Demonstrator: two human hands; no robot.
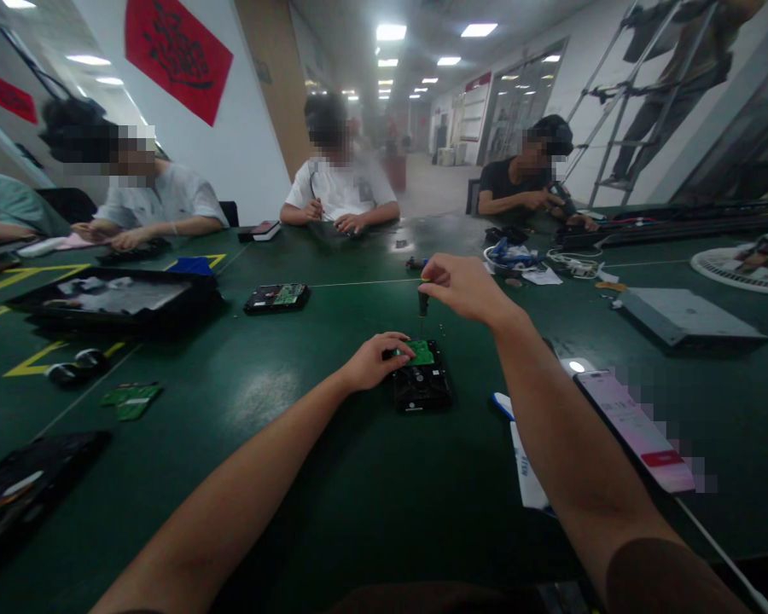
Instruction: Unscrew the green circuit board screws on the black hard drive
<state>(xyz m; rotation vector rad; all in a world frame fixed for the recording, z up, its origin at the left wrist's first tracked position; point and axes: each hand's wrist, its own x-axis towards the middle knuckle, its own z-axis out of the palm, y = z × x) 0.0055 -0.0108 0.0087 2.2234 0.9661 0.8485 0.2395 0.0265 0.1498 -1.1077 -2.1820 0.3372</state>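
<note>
A black hard drive (421, 392) lies on the green table, its green circuit board (424, 352) facing up at the far end. My left hand (379, 360) grips the drive from its left side, with fingers reaching over onto the board. Above it, my right hand (464, 288) pinches the handle of a screwdriver (423, 305) from the top. The screwdriver stands upright, its thin shaft pointing down at the board's far edge. Whether its tip sits in a screw is too small to tell. A few tiny bits, perhaps screws, lie just beyond the drive.
Another hard drive (276, 298) lies farther left, near a black tray (119, 298). Loose green circuit boards (131, 399) are at left. A phone (637, 431) and a grey metal box (691, 315) are at right. Several people sit across the table; another stands on a ladder (614, 94).
</note>
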